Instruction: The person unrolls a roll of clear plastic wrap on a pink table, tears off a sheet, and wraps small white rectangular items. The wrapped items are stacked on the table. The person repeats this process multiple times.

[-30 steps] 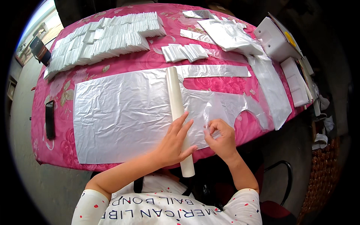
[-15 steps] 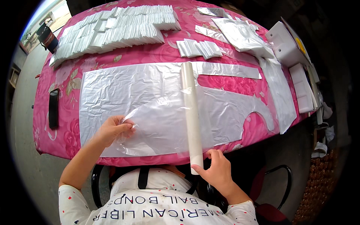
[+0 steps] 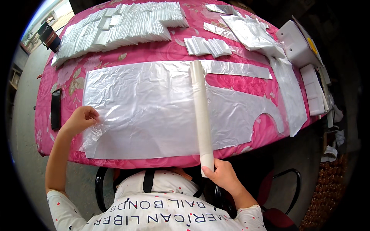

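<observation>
Thin translucent plastic sheeting [image 3: 146, 111] lies spread on the table, its surface wrinkled and shiny. Across it stands a long pale tube [image 3: 201, 111], pointing away from me. My right hand [image 3: 219, 173] grips the tube's near end, thumb on top. At the sheet's left end, my left hand [image 3: 83, 117] pinches the bunched near-left part of the film between bent fingers. To the right of the tube, the sheeting runs on as a cut piece with curved openings [image 3: 231, 115] and a straight strip [image 3: 239, 70].
Rows of folded white packets [image 3: 123, 29] cover the far left, with a small group [image 3: 208, 47] beside them. Loose plastic [image 3: 250, 34] and white foam boxes [image 3: 295, 42] lie at right. A black phone [image 3: 56, 109] rests at left; a dark bottle [image 3: 49, 36] stands beyond.
My left hand has drawn the film leftward to the sheet's left end, flattening it. My right hand has closed around the tube's near end, and the tube sits slightly further right.
</observation>
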### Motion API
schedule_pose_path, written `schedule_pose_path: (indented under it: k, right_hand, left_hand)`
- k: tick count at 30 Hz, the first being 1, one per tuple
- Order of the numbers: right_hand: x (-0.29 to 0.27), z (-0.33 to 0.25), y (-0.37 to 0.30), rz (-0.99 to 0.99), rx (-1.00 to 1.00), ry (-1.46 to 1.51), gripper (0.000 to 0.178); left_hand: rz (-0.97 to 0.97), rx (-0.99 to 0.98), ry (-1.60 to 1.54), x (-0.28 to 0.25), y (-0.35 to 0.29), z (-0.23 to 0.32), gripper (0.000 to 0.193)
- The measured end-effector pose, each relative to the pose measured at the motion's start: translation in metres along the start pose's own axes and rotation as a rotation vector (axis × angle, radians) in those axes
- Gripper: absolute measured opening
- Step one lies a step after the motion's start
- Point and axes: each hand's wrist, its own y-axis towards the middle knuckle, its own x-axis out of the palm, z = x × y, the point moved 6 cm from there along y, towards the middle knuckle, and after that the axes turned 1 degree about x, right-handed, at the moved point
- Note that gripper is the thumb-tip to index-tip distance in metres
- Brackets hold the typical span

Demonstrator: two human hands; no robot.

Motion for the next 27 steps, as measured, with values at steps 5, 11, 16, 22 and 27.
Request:
schedule_pose_path:
  k: [5, 11, 16, 22, 27]
  right_hand:
    - [0.000, 0.002, -0.001, -0.015, 0.013, 0.034, 0.043]
    - [0.000, 0.008, -0.001, -0.029, -0.013, 0.022, 0.044]
    - [-0.001, 0.011, -0.003, -0.049, -0.017, 0.048, 0.045]
    - [-0.001, 0.010, -0.003, -0.096, 0.035, 0.054, 0.045]
    - [-0.007, -0.004, 0.010, -0.302, 0.011, 0.043, 0.052]
  left_hand:
    - [0.484, 0.480, 0.699, 0.023, -0.024, 0.098, 0.027]
    - [0.175, 0.891, 0.306, 0.172, -0.012, 0.171, 0.043]
    - [0.213, 0.830, 0.229, 0.243, 0.027, 0.168, 0.054]
    - [0.251, 0.776, 0.469, 0.266, 0.035, 0.158, 0.060]
    - [0.273, 0.740, 0.633, 0.272, 0.038, 0.155, 0.061]
